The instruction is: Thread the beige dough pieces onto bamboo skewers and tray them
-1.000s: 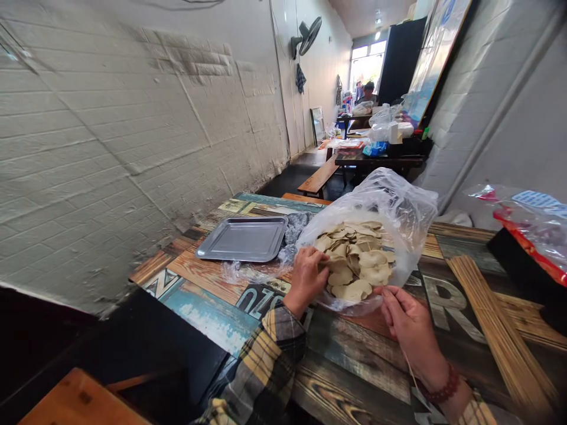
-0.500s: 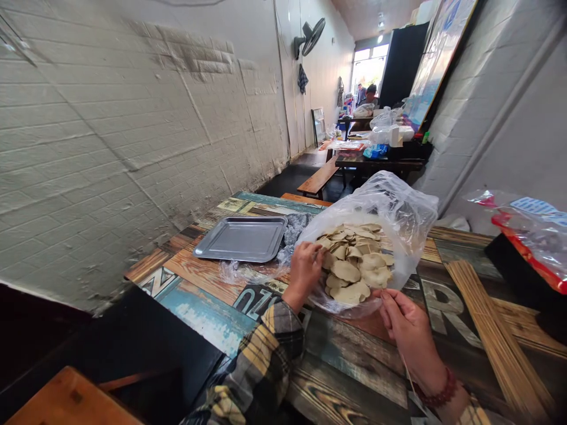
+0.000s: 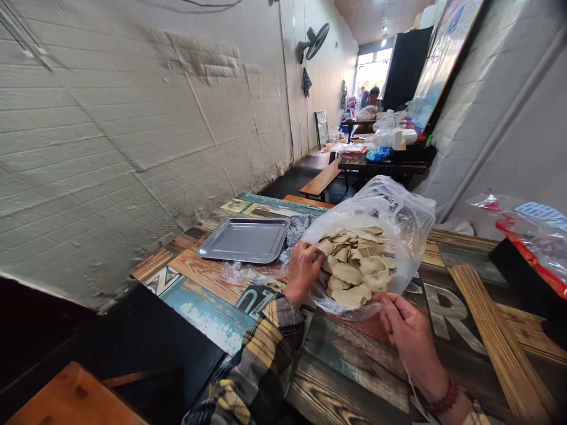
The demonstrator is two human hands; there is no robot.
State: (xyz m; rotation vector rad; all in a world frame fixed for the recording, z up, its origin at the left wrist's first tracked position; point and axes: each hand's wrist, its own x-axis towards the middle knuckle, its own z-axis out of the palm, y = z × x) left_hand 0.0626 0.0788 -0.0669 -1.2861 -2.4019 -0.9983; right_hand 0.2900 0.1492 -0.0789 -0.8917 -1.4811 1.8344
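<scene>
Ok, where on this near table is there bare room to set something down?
Bare tabletop shows left of the plaid left sleeve, in front of the metal tray; between the sleeve and right hand; and between that hand and the skewers. It's crowded around the plastic bag, with the tray, crumpled plastic and left hand alongside.

Pale slices point(image 3: 348, 273) heaped in an open, clear plastic bag point(image 3: 410, 218)
Thin, flat and beige, the slices overlap right of the frame's centre, crumpled film rising behind; a slender stick point(image 3: 410, 381), partly hidden, slants at lower right.
</scene>
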